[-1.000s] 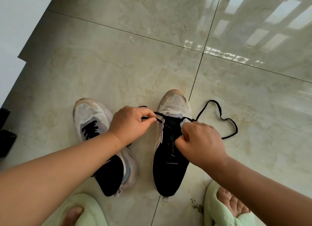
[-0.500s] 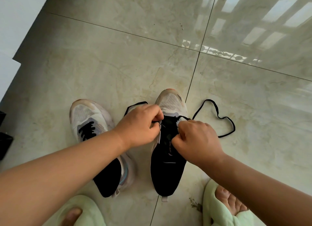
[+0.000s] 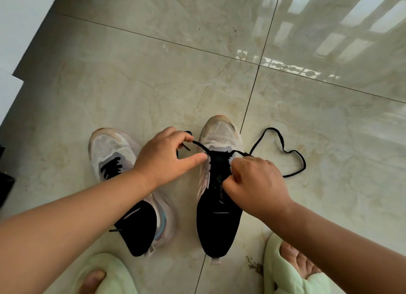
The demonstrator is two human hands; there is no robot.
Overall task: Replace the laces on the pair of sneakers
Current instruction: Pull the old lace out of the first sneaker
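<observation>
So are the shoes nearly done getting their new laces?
About halfway, it seems. The left sneaker already has a black lace crisscrossed through it. On the right sneaker the black lace only crosses near the toe; the left hand pinches one end, the right hand grips the shoe's eyelet edge, and the rest trails loose on the floor. Threading upward is left.

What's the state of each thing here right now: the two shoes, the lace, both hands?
White-and-black sneaker on the left: black lace threaded, lying on the tiled floor.
White-and-black sneaker on the right: only its top eyelets threaded.
Thin black shoelace: one end pinched, the other trailing loose on the floor.
Left hand: pinches the lace end.
Right hand: grips the sneaker's eyelet edge.
Pale green slippers: worn.
</observation>
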